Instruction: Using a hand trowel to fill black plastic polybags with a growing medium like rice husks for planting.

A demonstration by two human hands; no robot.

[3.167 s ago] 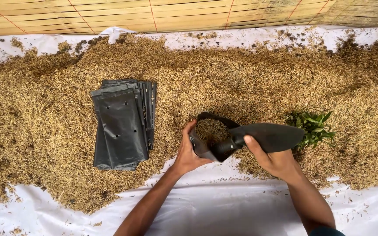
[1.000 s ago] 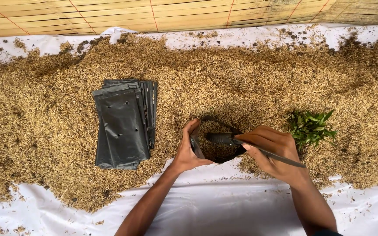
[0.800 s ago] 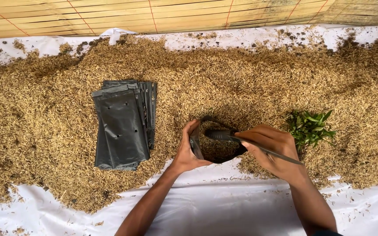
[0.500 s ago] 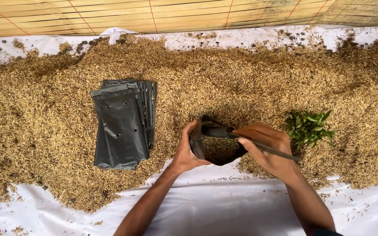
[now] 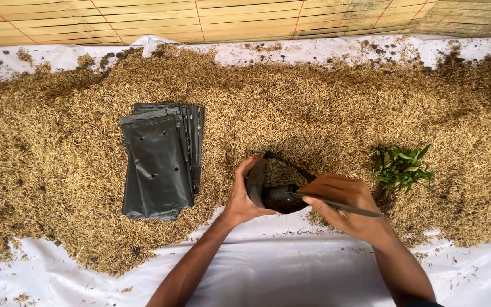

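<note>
A white sheet (image 5: 291, 273) is spread below a bamboo mat (image 5: 200, 20); most of it is covered by a wide heap of husks (image 5: 325, 113); a stack of flat black bags (image 5: 157, 162) is laid on the heap, left of the hands; a green sprig (image 5: 400, 167) is seen just right of them; an open bag (image 5: 274, 190), part filled with husks, is gripped at its rim by the left hand (image 5: 241, 196); a dark trowel (image 5: 313, 199) is clasped by the right hand (image 5: 345, 207), its fingers closed around it, one end inside the bag's mouth.
</note>
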